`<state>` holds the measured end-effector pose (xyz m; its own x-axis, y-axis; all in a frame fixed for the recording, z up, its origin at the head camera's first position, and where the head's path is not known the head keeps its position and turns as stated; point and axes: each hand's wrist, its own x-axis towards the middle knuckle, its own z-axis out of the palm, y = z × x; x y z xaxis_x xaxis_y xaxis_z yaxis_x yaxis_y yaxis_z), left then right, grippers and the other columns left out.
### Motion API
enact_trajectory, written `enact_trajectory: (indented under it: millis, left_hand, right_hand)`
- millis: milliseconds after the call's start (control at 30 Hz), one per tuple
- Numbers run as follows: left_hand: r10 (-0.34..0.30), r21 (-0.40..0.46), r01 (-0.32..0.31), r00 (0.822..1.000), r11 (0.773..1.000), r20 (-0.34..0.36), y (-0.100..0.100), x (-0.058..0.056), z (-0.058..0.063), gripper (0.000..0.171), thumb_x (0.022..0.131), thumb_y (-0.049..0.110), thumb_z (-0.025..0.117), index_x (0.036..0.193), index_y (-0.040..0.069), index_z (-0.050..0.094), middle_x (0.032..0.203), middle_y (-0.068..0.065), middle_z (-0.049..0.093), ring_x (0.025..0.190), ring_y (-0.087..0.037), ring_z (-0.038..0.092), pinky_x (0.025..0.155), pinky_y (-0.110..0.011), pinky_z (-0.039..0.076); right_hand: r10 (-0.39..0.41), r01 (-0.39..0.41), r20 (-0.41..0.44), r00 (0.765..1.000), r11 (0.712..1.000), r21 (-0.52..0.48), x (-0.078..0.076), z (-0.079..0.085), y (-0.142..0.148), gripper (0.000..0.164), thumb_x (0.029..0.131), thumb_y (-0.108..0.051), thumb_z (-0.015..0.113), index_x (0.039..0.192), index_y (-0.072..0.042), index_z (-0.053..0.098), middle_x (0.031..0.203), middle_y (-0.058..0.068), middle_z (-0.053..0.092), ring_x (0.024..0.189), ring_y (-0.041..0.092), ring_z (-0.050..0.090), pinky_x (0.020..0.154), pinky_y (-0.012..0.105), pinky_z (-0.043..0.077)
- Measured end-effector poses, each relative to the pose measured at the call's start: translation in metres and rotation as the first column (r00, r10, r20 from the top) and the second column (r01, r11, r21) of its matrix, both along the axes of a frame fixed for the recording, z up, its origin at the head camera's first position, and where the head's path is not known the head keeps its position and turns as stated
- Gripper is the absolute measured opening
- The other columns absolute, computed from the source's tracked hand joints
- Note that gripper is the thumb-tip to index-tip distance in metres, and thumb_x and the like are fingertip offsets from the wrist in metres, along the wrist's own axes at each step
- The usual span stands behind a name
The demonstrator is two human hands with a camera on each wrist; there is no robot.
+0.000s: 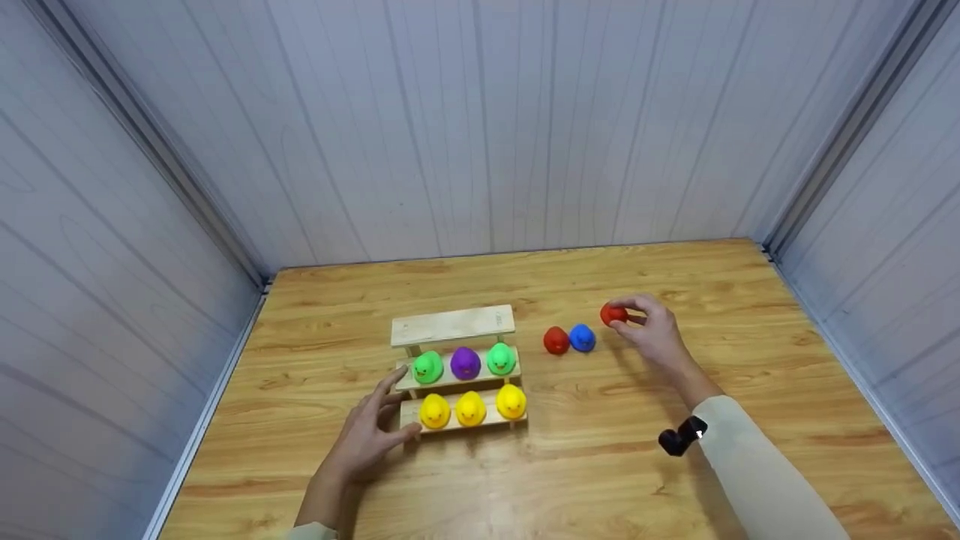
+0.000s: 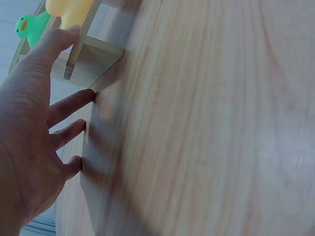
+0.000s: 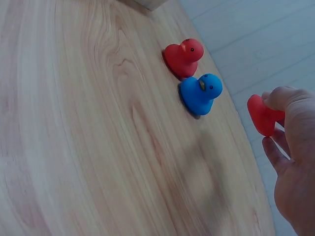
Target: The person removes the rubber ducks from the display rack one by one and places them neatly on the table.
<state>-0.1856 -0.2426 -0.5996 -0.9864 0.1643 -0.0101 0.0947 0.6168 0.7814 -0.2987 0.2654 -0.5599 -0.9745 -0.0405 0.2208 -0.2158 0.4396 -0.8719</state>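
Observation:
In the head view my right hand pinches a red rubber duck between thumb and fingers, lifted above the table; the right wrist view shows that red duck tilted, partly covered by the hand. Left of it, a blue duck and another red duck sit side by side on the wood. My left hand, fingers spread, touches the left end of a three-step wooden rack. Its thumb rests against the lowest step's front edge. The index fingertip is hidden in the left wrist view.
On the rack's middle step stand a purple duck between two green ducks; three yellow ducks line the lowest step. The top step is bare. Pale panelled walls enclose the wooden table at the back and sides.

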Motion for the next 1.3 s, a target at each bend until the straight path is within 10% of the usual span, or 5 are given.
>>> enact_trajectory:
  millis: [1300]
  left_hand:
    - [0.02,-0.016,-0.02,0.999,1.0,0.049,0.002,0.002,0.001,0.096,0.095,0.047,0.091,0.174,0.039,0.038,0.157,-0.02,0.07,0.156,-0.05,0.054,0.133,-0.083,0.021]
  right_hand:
    - [-0.015,0.015,0.079,0.997,1.0,0.011,0.01,-0.046,0.002,0.031,0.101,0.007,0.078,0.131,0.007,0.075,0.138,0.031,0.068,0.136,0.05,0.07,0.112,0.036,0.063]
